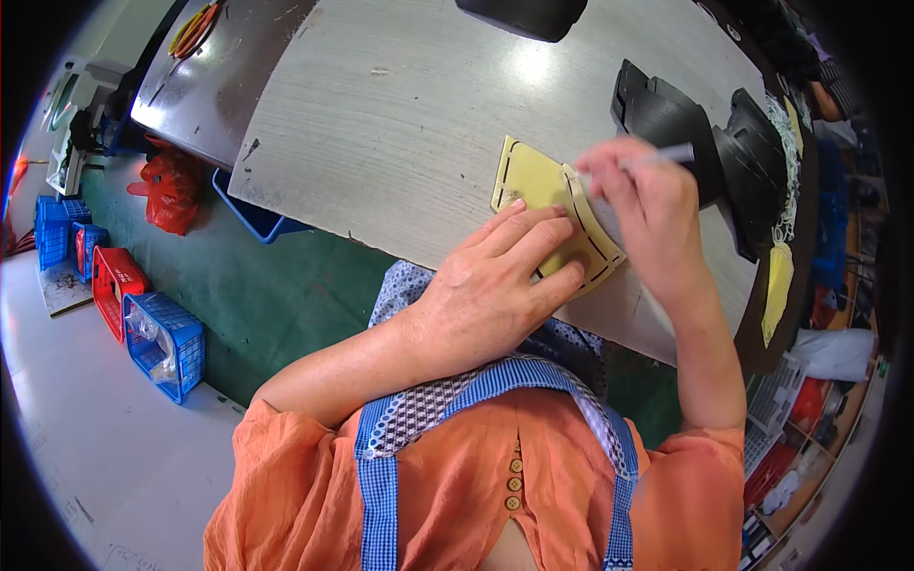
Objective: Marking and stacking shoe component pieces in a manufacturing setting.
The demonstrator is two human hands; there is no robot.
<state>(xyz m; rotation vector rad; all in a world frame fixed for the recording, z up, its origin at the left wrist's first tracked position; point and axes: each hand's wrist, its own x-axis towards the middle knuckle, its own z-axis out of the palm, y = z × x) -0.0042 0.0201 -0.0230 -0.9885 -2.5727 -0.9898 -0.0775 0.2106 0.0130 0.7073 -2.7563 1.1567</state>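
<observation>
A pale yellow flat template [533, 171] with a curved side and black dashed lines along its edges lies near the front edge of the table. My left hand [505, 295] rests flat on it, fingers spread, pressing it down. My right hand [657, 205] pinches a grey pen [678, 152], whose rear end points to the right. The hand is over the template's curved right side and is slightly blurred. The pen's tip is hidden by my fingers, so I cannot tell whether it touches the template.
Black moulded pieces [666, 119] lie at the right, with another black piece [524, 14] at the far edge. White threads [790, 181] and a yellow strip [778, 290] run along the right edge. Orange-handled scissors [195, 33] lie far left. Blue crates [167, 347] and a red bag [167, 190] stand below.
</observation>
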